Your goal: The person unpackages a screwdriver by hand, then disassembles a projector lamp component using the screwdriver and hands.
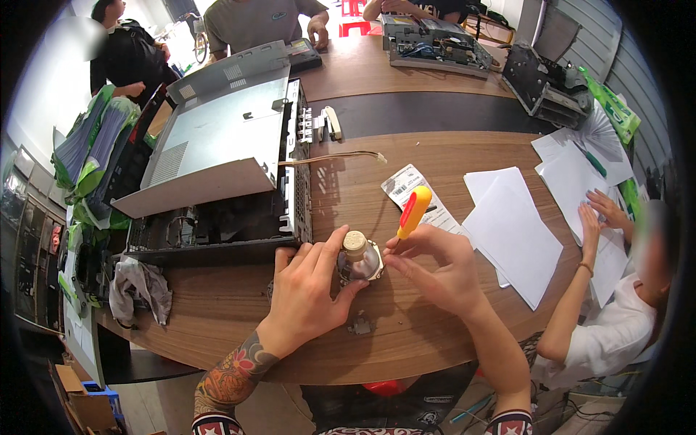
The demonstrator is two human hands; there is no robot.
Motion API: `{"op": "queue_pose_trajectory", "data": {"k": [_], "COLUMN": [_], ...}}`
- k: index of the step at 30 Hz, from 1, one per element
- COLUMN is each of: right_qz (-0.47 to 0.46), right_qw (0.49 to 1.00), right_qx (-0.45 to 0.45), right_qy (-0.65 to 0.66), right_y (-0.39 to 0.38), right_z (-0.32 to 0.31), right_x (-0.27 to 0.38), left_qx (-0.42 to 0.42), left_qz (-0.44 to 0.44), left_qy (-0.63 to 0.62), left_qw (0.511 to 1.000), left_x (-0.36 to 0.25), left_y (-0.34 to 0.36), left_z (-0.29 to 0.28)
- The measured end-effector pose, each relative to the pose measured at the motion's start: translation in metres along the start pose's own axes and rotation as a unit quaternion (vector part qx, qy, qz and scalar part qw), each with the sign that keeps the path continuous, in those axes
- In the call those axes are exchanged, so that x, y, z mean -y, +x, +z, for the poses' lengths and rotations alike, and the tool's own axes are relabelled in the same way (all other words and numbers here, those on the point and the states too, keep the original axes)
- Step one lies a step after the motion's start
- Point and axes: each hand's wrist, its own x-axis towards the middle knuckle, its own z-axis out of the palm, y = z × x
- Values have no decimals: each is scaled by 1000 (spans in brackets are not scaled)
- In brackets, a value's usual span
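lamp: we've got the projector lamp (359, 257) sitting on the bench (406, 333) right in front of us, near the front edge, between both hands. Cream ceramic cap on top, shiny reflector bowl under it.
left hand: our left hand (308, 290) is wrapped round the left side of the lamp, fingers closed on the reflector, thumb up by the cap.
right hand: our right hand (435, 272) is pinched shut on a screwdriver (413, 212) with a yellow and red handle; the tip points down at the lamp's right edge. We can't tell if it's actually seated in a screw, the fingers hide it.
weight: looks light to us, easy one-hand stuff.
feel: stiff all over, nothing gives. The reflector looks glassy and smooth, so probably slippery under sweaty fingers.
fragile: we'd say yes, very. Glass bowl plus a ceramic neck, so no squeezing and no knocking it on the wood.
where to hold: we'd go for the metal rim around the widest part of the bowl, or the ceramic cap, and keep fingers off the inside of the reflector.
small bit: a little grey metal part (360, 326) lies just in front of the lamp, not touching it.
behind it: an opened grey case (217, 145) with its lid propped up, close behind the left hand.
right side: white paper sheets (515, 232) well clear of the lamp, with another person's hands (602, 214) on more sheets further right.
rag: a grey cloth (141, 286) off to the left by the bench edge.
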Motion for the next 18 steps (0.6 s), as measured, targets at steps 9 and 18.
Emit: {"op": "queue_pose_trajectory", "data": {"k": [9, 18], "right_qz": [-31, -11], "right_qw": [998, 999], "right_qx": [53, 43], "right_qy": [2, 28], "right_y": [2, 1], "right_z": [-4, -2], "right_x": [4, 2], "left_qx": [-7, -9], "left_qz": [2, -2], "left_qy": [0, -6], "left_qw": [1000, 1000], "left_x": [0, 0], "left_y": [1, 1], "left_z": [0, 0]}}
